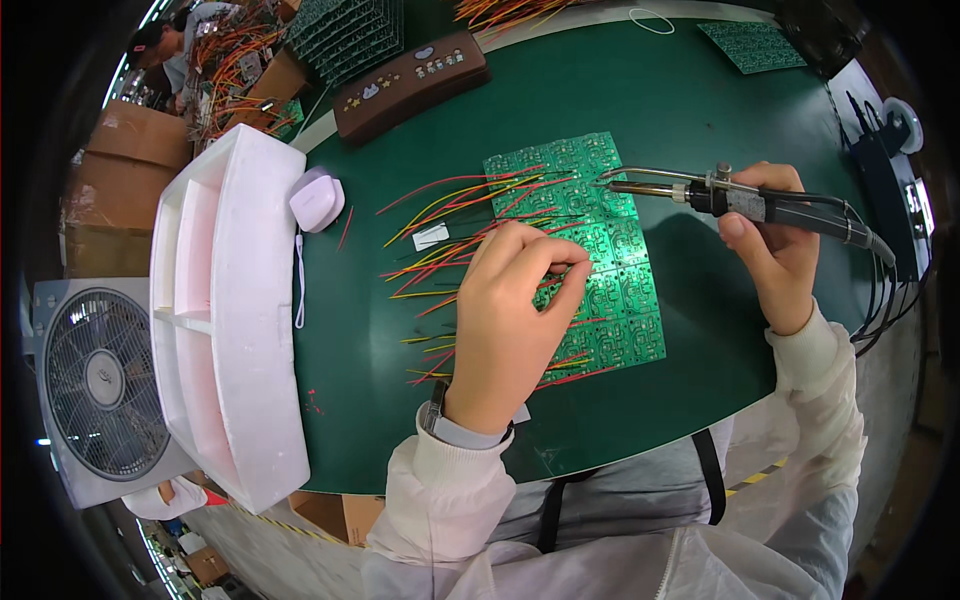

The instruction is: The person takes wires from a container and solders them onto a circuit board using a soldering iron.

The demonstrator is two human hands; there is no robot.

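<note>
A green panel of printed circuit boards [634, 300] lies on the table, with red, yellow and black wires [440, 205] fixed along it and trailing off to its left. My left hand [515, 310] is over the panel, thumb and fingertips pinched together close to its surface. What the pinch holds, if anything, is too small to make out. My right hand [780, 245] grips a soldering iron [745, 203] with a thin metal feed tube above it. The iron's tip points left, over the upper right part of the panel.
On the left stands a white foam tray [262, 330] with compartments, beside a lilac case [316, 200]. A brown pencil case [412, 88] and stacked circuit boards [345, 40] are at the back. Another panel [752, 47] lies far right. A fan [103, 375] stands left of the table.
</note>
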